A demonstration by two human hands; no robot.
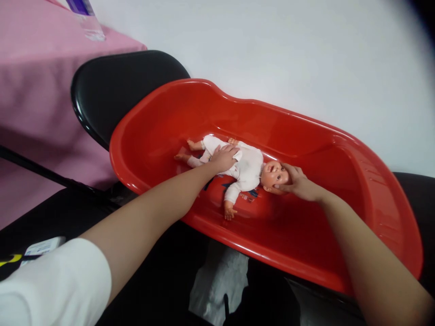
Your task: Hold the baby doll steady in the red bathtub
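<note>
the left hand (224,159) lies on a white-clothed doll (251,166), grip unclear; the right hand (301,183), apart, clasps its smooth round head (272,175). the doll lies in a glossy red tub (306,235). around: draped pink cloth (41,95), black chair (125,86), pale wall (306,54).

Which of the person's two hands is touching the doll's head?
The right hand touches the doll's head; the left hand instead rests on its clothed body.

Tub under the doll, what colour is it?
The tub is glossy red; the head view shows it best.
</note>
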